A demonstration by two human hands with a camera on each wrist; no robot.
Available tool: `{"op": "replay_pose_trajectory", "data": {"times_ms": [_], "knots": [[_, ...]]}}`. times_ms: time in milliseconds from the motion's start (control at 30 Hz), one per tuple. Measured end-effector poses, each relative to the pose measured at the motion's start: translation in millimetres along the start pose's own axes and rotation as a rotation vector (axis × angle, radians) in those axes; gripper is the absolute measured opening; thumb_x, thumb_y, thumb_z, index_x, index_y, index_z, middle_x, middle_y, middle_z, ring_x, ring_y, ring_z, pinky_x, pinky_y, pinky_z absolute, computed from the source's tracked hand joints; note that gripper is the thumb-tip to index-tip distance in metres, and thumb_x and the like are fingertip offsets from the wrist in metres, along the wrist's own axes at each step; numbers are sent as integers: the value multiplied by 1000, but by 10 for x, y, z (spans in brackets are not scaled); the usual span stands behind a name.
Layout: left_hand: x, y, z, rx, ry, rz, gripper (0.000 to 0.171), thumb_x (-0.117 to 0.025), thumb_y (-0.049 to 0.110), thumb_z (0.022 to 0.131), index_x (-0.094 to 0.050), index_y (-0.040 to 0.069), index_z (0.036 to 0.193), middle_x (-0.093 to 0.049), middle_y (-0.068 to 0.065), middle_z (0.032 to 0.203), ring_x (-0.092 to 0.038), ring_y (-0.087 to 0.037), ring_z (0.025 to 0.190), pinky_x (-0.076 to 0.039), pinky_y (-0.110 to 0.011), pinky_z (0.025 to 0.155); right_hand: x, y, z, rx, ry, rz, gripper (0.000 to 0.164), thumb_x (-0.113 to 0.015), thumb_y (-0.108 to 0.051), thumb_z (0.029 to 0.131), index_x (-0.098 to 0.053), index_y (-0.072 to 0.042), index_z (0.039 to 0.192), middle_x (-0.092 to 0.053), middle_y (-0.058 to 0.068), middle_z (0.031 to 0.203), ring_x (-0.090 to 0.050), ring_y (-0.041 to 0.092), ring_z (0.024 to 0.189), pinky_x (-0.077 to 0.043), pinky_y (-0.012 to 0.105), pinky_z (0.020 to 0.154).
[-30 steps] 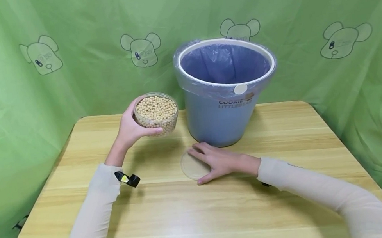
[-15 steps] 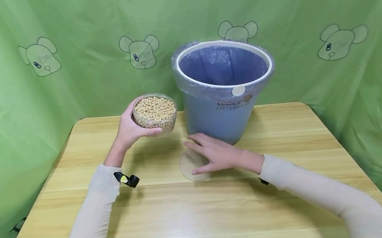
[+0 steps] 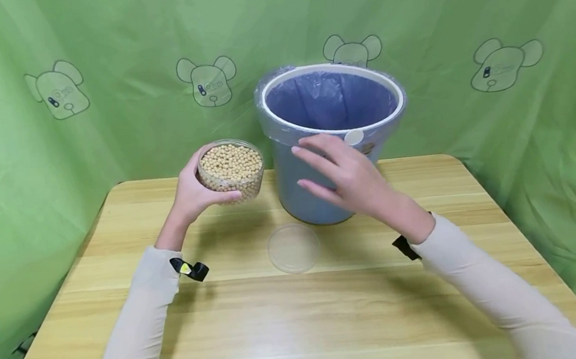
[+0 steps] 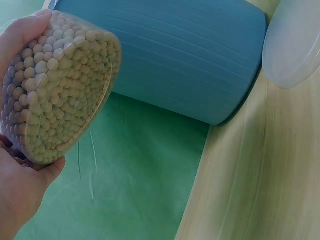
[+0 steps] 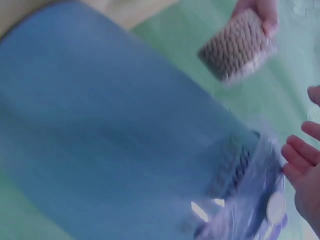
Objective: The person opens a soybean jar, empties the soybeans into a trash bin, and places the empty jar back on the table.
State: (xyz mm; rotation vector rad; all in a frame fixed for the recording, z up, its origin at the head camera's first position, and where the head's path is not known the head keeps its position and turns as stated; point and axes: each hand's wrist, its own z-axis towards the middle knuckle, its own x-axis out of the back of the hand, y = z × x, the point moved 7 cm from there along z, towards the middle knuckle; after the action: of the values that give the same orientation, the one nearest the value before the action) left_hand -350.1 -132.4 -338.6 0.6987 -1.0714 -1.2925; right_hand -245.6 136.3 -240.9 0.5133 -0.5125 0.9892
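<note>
My left hand (image 3: 195,195) grips a clear round tub (image 3: 249,188) above the table, to the left of the bin. Pale yellow soybeans (image 3: 232,161) fill it nearly to the brim, and it has no lid on; in the left wrist view the beans (image 4: 70,90) show through its base. My right hand (image 3: 354,181) is raised in front of the blue bin (image 3: 299,184), its fingers spread and holding nothing. On the table below lies a clear round lid (image 3: 294,248). A see-through bag (image 3: 329,101) lines the bin and folds over its white rim.
The bin stands at the back of the wooden table (image 3: 262,324), close to the green curtain (image 3: 124,103). Curtain cloth also hangs along both sides of the table. Black straps sit at both wrists.
My right hand has let go of the lid, leaving it on the table, and has risen up and to the right in front of the bin. The left hand holds the tub nearly still.
</note>
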Motion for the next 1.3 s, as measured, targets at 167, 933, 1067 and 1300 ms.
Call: {"op": "replay_pose_trajectory", "data": {"times_ms": [167,933,1067,1300], "knots": [[21,20,0,-5,6,4,106,-98,8,57,-48,20,149,-53,-8,148,-54,-27,134,-47,-47,115,220,152,-30,-53,129,-110,37,-70,-15,94,-67,2,127,-69,25,119,-64,42,110,-46,53,114],[184,392,164,-47,77,64,105,-99,11,56,-50,21,148,-55,-5,146,-54,-22,133,-48,-44,114,147,577,-301,-214,215,-216,24,-55,-12,102,-68,2,116,-62,19,89,-56,39,84,-46,52,81],[220,512,238,-43,98,77,107,-100,13,55,-49,22,148,-55,-4,147,-54,-21,133,-48,-42,114,144,578,-301,-226,232,-191,21,-56,-9,101,-68,2,114,-60,19,87,-54,39,82,-44,53,82],[339,678,372,-5,132,79,107,-100,14,57,-48,22,149,-53,-4,149,-52,-20,135,-48,-39,114,118,575,-283,-230,246,-172,20,-56,-7,100,-67,1,114,-58,18,85,-53,38,81,-43,53,83]]}}
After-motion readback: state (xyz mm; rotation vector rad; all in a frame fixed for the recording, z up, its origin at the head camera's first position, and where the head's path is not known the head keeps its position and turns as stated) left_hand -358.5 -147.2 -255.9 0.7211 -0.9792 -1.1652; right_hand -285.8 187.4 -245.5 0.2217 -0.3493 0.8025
